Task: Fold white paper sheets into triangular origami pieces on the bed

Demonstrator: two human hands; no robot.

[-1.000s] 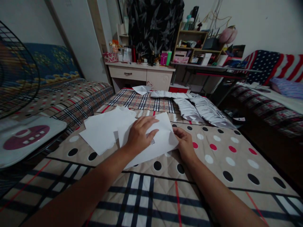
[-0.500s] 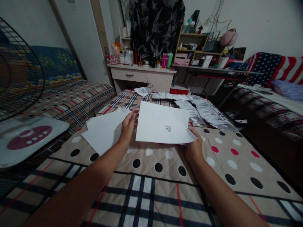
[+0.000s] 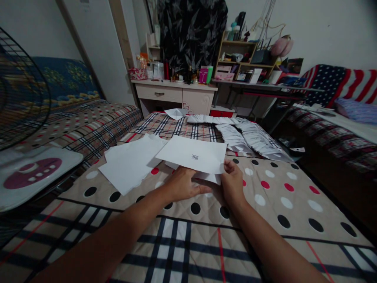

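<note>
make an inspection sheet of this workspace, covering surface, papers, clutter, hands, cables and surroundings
Surface: bedspread with dots and plaid bands
Job's things: printed paper at the hands; overlapping white sheets to its left; rows of packed papers beyond, toward the right
Clutter: purple box and green tube among small items on the cabinet
Hands: right hand grips the printed paper's right end; left hand at its near edge, fingers partly hidden, grip unclear
Cables: thin cables against the far wall; none seen on the bedspread
Surroundings: fan at left, black patterned cloth behind the cabinet
</note>
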